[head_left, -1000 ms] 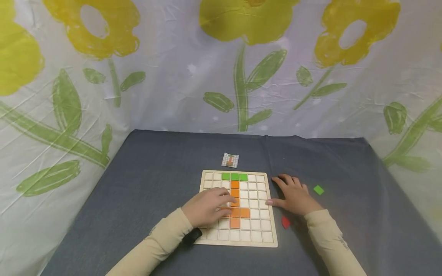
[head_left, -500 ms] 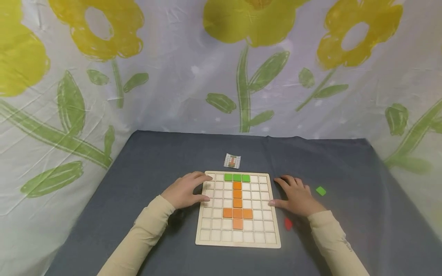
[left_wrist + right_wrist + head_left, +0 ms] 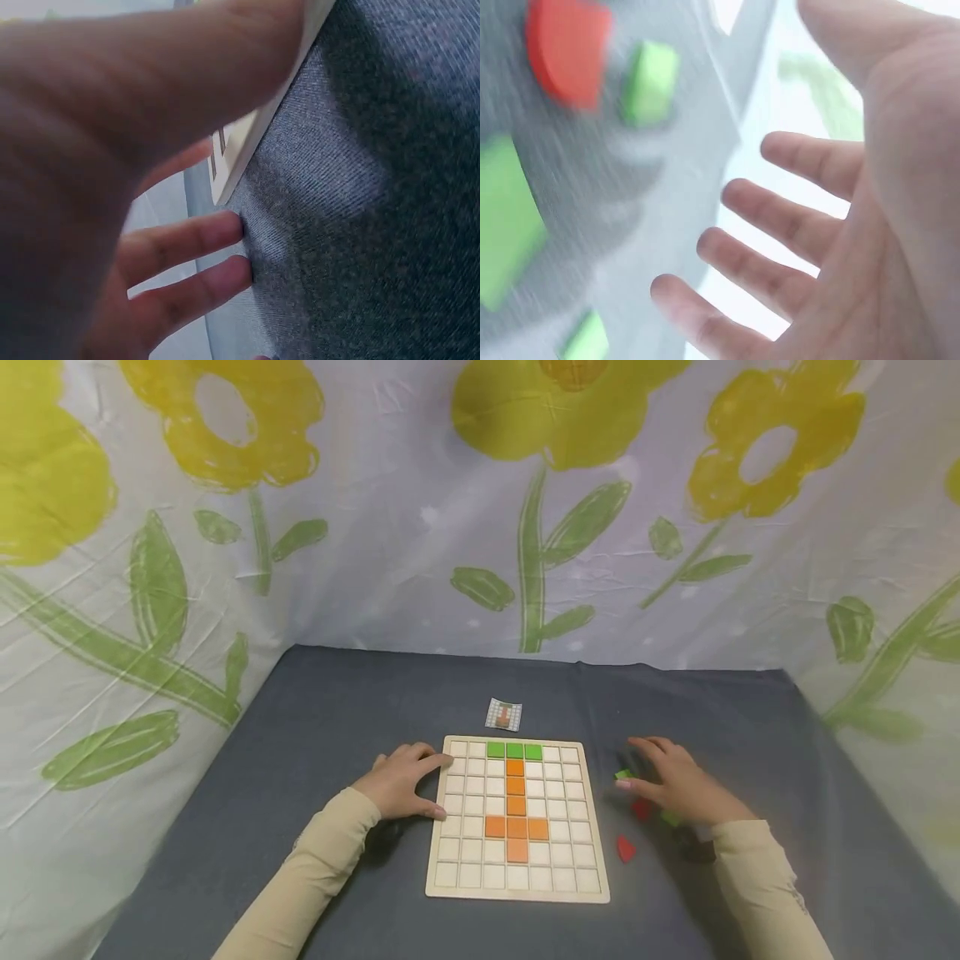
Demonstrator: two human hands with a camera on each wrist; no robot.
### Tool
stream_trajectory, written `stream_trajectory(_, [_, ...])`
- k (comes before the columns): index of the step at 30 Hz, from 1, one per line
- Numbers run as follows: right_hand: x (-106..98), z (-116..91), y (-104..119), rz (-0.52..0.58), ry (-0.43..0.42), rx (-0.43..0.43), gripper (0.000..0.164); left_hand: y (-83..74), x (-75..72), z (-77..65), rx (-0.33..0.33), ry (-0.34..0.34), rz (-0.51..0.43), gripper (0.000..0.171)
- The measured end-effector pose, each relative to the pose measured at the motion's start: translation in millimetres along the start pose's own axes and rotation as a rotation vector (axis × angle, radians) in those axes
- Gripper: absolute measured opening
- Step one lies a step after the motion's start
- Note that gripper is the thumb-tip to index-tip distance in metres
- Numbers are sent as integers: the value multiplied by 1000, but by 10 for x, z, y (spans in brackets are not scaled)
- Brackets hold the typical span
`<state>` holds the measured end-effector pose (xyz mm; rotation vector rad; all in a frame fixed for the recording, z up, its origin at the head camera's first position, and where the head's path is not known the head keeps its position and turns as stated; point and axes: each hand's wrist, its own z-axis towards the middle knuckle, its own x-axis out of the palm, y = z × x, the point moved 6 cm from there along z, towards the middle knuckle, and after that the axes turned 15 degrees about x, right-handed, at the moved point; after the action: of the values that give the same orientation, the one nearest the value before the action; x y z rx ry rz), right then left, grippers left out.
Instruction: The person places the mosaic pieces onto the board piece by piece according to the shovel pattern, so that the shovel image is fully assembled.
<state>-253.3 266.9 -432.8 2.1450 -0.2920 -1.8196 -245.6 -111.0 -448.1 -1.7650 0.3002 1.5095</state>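
A light wooden grid board [image 3: 457,852] lies on the dark cloth, with a row of green tiles [image 3: 514,751] at its far side. Below that, orange tiles [image 3: 517,807] form a column with a crossbar. My left hand [image 3: 396,783] rests at the board's left edge, thumb and forefinger extended against it. My right hand [image 3: 678,781] hovers right of the board with its fingers spread, holding nothing. Under and around it lie a red piece [image 3: 640,811], a green tile [image 3: 623,774] and another green tile [image 3: 670,817]. A second red piece [image 3: 626,849] lies nearer the board.
Beyond the board's far edge lies a small printed card [image 3: 503,715] with a grid pattern. A hanging sheet [image 3: 390,568] with painted flowers encloses the table's back and sides. Dark cloth [image 3: 360,693] covers the tabletop.
My left hand has gone from above the orange tiles to the board's left edge. My right hand has left the right edge, moving rightward, and several pieces now show beneath it.
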Motion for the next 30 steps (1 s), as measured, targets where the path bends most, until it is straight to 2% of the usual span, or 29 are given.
stream_trajectory(6, [-251,-34,-364,-49,-26,88,78,-56,15,18,19,7,-2,72])
stream_trajectory(11, [-341,-23,-601,-120,-46,72,55,-47,-9,-4,22,7,22,71])
stream_trajectory(14, [-367,-40,-691,-92,-42,72,43,-46,-13,-7,26,4,25,70])
stream_trajectory(19, [-334,-17,-740,-55,-31,68,32,-44,-6,-26,28,13,5,71])
stream_trajectory(30, [-272,-1,-754,-46,-62,53,24,-49,-9,-26,17,19,4,75])
